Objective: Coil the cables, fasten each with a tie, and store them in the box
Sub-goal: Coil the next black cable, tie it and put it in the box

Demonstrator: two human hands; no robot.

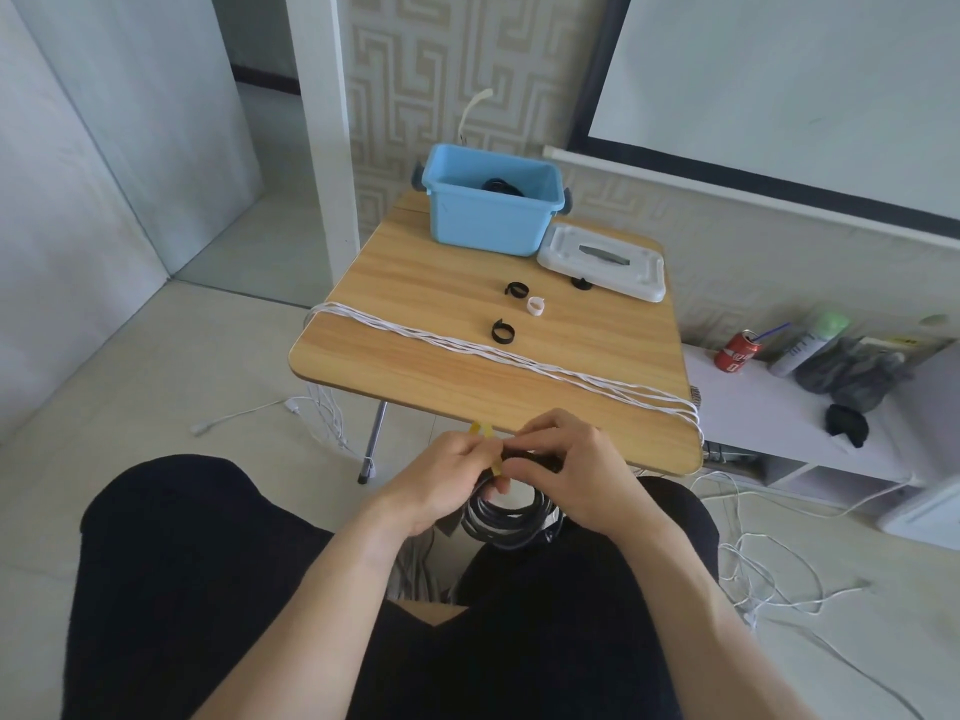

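Over my lap, below the table's near edge, a coiled black cable (501, 517) hangs from both hands. My left hand (441, 475) pinches a yellow tie (485, 441) that wraps the top of the coil. My right hand (576, 470) grips the coil's top beside it. A blue box (491, 210) stands at the table's far side with a dark cable inside. White cables (467, 348) lie stretched across the wooden table (415, 283). Two black ties (503, 330) (517, 289) and a pale tie (536, 306) lie on the tabletop.
The box's white lid (605, 262) lies right of the box, with another black tie (582, 283) at its front edge. A low white shelf (779, 413) on the right holds a red can (737, 350) and bottles. White cables (769, 579) trail over the floor.
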